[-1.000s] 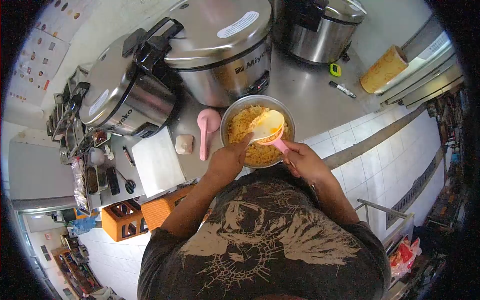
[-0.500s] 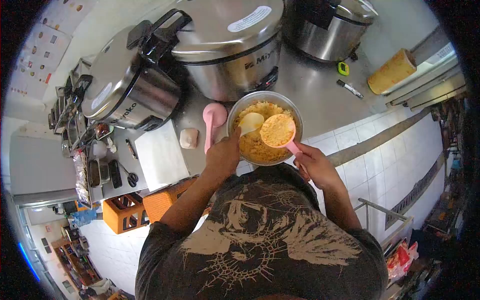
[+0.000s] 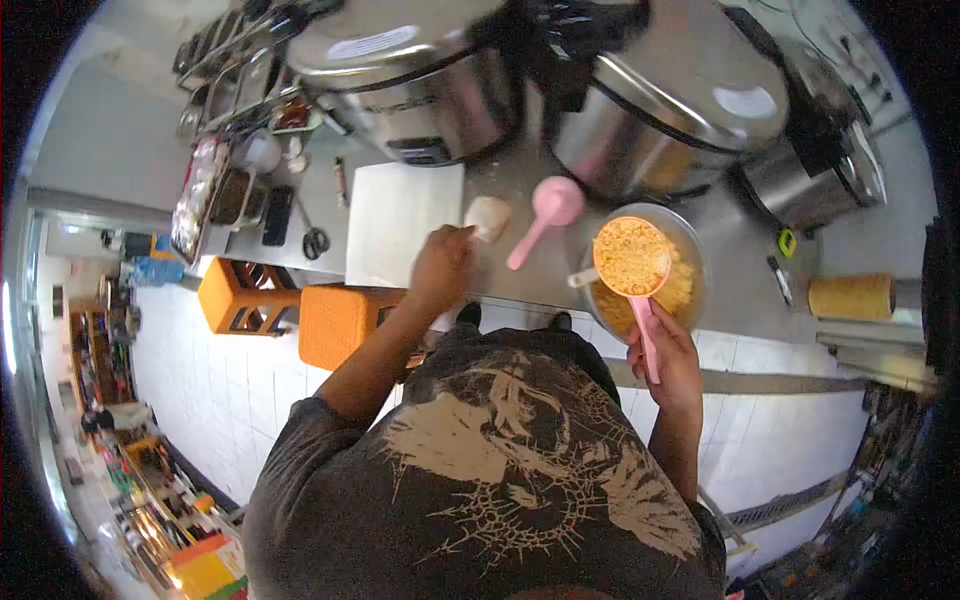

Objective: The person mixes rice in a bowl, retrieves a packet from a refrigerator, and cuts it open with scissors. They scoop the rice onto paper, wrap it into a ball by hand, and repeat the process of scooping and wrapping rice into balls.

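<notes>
My right hand (image 3: 672, 362) is closed round the handle of a pink scoop (image 3: 649, 340), heaped with orange-yellow crumbly food (image 3: 632, 256). The scoop is above a metal bowl (image 3: 703, 270) with more of that food inside. A pale spoon (image 3: 582, 277) leans at the bowl's left rim. My left hand (image 3: 443, 268) is beside a small whitish packet (image 3: 488, 218), fingers drawn together near its left edge; whether they grip it is unclear. Between packet and bowl lies a second pink scoop (image 3: 557, 203). White paper sheets (image 3: 405, 220) lie left of the packet.
Large steel cookers (image 3: 425, 110) line the back of the counter (image 3: 530, 266). Scissors (image 3: 314, 240), a pen (image 3: 340, 182) and metal trays (image 3: 240, 197) are at the left. Orange stools (image 3: 345, 325) stand below. A marker (image 3: 779, 280) and yellow roll (image 3: 850, 297) are at the right.
My left hand has let go of the pale spoon and moved left to the packet. The filled scoop stays over the bowl in my right hand. The view has swung left.
</notes>
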### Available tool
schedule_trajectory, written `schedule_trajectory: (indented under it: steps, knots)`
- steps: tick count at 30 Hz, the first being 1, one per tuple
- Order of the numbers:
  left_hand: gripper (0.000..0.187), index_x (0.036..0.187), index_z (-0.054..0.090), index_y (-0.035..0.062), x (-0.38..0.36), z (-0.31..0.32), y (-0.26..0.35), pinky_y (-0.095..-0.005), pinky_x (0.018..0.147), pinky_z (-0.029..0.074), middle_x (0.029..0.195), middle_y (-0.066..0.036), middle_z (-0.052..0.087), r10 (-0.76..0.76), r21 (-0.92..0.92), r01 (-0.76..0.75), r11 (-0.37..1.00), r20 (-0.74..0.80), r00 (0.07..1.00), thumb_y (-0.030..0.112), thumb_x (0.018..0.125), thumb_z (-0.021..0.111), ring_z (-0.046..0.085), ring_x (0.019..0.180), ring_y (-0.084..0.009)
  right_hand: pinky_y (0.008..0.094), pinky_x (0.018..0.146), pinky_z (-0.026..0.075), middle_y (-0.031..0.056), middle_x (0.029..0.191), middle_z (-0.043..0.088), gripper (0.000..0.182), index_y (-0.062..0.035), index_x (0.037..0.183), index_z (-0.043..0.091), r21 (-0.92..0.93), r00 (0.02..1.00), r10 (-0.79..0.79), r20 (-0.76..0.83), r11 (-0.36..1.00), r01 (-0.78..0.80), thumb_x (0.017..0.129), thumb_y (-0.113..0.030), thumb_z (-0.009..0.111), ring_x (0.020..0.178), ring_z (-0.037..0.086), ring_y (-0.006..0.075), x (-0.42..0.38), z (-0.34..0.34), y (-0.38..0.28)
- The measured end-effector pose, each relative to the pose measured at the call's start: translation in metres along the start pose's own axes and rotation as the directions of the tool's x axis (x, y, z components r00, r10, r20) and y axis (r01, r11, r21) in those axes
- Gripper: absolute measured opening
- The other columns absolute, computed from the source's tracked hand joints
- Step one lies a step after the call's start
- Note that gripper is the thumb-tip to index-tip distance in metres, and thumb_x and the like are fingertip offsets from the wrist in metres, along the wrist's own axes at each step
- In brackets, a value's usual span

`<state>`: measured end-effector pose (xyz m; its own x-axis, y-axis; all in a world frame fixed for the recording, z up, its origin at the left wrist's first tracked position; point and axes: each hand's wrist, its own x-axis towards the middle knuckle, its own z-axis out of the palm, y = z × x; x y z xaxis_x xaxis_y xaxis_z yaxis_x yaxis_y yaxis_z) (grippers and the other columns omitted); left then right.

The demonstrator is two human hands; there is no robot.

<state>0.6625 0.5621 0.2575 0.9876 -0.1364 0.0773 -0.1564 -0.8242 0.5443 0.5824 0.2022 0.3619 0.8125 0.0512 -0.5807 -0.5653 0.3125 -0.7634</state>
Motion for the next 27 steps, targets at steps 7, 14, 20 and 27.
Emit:
schedule_trajectory:
  steps: [7,14,20,27]
  knots:
    - [0.042,0.130,0.063,0.0154,-0.080,-0.067,-0.215,-0.0512,0.105,0.040,0.132,-0.015,0.055,-0.097,0.160,0.118,0.980,-0.133,0.986,0.014,0.088,0.066,0.048,0.123,-0.0391,0.0215,0.044,0.038,0.0044,0.087,0.061,0.049,-0.0084,0.148,0.045,-0.080,0.946,0.004,0.324,0.996,0.023,0.102,-0.025,0.056,0.057,0.052,0.0071,0.071,0.165,0.043]
    - [0.042,0.129,0.066,0.0327,-0.087,-0.080,-0.246,-0.0572,0.106,0.034,0.141,-0.006,0.045,-0.147,0.306,0.122,0.944,0.062,0.987,0.027,0.087,0.069,0.038,0.131,-0.0378,0.0352,0.062,0.052,0.0095,0.087,0.062,0.054,-0.0172,0.149,0.045,-0.627,0.538,-0.659,0.526,0.127,0.769,0.097,-0.012,0.057,0.068,0.060,0.0239,0.175,0.277,0.139]
    - [0.038,0.125,0.069,0.0321,-0.088,-0.079,-0.252,-0.0547,0.101,0.034,0.136,-0.008,0.047,-0.106,0.299,0.093,0.950,0.028,0.994,0.030,0.087,0.070,0.040,0.128,-0.0329,0.0406,0.079,0.055,0.0092,0.095,0.058,0.055,-0.0186,0.144,0.050,-0.747,0.632,-0.412,0.657,-0.245,0.618,0.090,-0.009,0.053,0.090,0.063,0.0285,0.200,0.278,0.188]
    - [0.028,0.115,0.074,0.0280,-0.079,-0.076,-0.265,-0.0536,0.097,0.036,0.129,-0.008,0.051,-0.086,0.166,0.092,0.982,-0.040,0.995,0.029,0.087,0.070,0.043,0.124,-0.0313,0.0399,0.079,0.054,0.0093,0.094,0.058,0.052,-0.0179,0.143,0.052,-0.677,0.592,-0.347,0.727,-0.225,0.700,0.091,-0.011,0.055,0.089,0.062,0.0278,0.205,0.276,0.167]
